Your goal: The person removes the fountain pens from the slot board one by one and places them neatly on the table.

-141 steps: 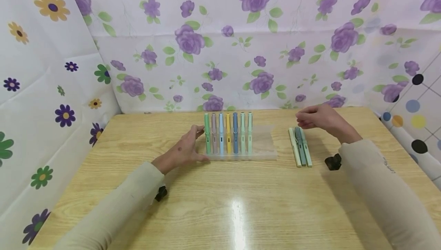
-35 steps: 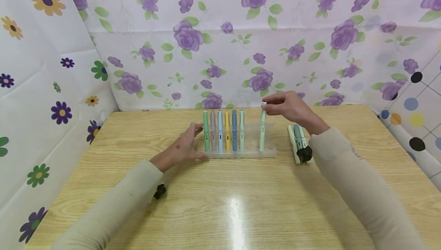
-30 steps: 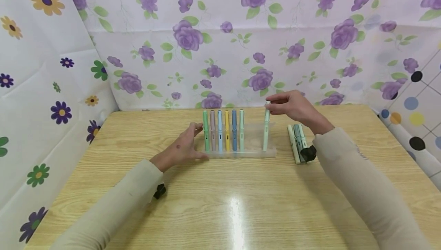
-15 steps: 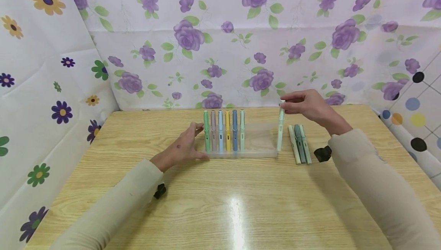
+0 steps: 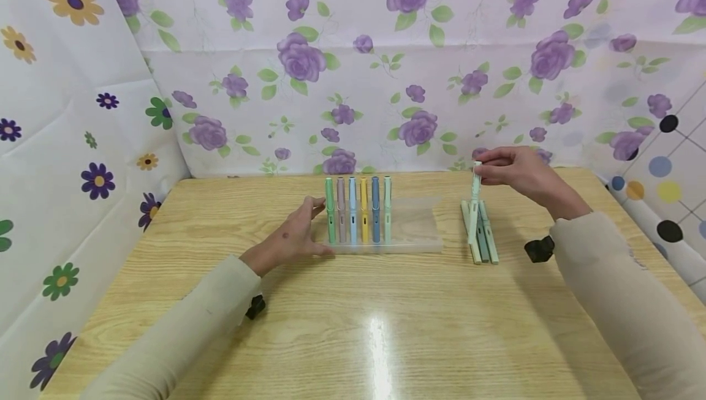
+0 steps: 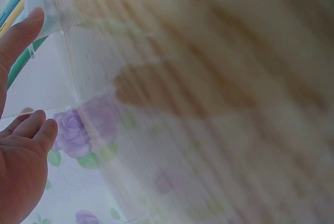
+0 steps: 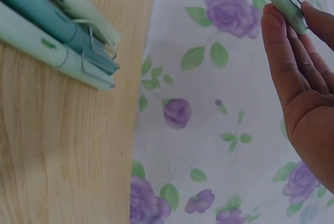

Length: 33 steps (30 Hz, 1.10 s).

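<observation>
A clear plastic pen rack (image 5: 419,228) stands on the table, with several capped pens upright in its left part: green, mauve, light blue, yellow (image 5: 364,219), dark blue and pale green. My left hand (image 5: 295,231) grips the rack's left end, thumb at the front lip and fingers toward the back edge. To the right, my right hand (image 5: 521,176) pinches a pale green pen (image 5: 474,210) by its cap end, between thumb and fingers. That pen hangs slightly tilted over three pens (image 5: 483,237) lying side by side; the right wrist view shows their clips.
The wooden table (image 5: 309,314) ends at a flowered cloth (image 5: 242,75) behind, with patterned cloths on both sides too. A small black device (image 5: 539,249) sits at the right wrist, and another black device (image 5: 256,306) at the left.
The right hand has taken the rightmost pale green pen out of its place in the rack and carried it right, over the lying pens. The left hand stays at the rack.
</observation>
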Motion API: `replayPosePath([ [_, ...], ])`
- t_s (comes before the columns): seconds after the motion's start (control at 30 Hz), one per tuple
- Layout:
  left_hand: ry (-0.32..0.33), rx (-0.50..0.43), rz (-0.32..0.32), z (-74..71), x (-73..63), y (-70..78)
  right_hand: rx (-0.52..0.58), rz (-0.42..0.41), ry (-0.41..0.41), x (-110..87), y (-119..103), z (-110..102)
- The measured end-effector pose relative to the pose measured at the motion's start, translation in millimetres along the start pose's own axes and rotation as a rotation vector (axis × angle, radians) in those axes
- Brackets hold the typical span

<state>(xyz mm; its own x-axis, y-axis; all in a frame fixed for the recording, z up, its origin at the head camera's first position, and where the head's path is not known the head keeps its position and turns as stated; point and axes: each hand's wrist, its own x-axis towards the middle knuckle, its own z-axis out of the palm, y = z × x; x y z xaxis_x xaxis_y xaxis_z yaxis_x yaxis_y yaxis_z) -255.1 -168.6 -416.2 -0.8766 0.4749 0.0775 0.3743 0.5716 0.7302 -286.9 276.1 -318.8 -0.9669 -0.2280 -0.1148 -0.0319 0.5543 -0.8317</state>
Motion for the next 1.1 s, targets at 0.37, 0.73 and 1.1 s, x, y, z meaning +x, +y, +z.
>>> replayPosePath([
  [0.37,-0.009,-0.002,-0.023,-0.4,-0.1,2.0,-0.040,0.026,0.020,-2.9,21.9,-8.5],
  [0.73,-0.006,0.005,-0.023,-0.6,0.0,2.8,-0.025,0.016,0.013,-3.5,45.2,-16.2],
  [1.1,-0.002,0.005,-0.010,-0.4,0.7,2.0,0.031,0.067,-0.011,-2.3,75.0,-18.0],
])
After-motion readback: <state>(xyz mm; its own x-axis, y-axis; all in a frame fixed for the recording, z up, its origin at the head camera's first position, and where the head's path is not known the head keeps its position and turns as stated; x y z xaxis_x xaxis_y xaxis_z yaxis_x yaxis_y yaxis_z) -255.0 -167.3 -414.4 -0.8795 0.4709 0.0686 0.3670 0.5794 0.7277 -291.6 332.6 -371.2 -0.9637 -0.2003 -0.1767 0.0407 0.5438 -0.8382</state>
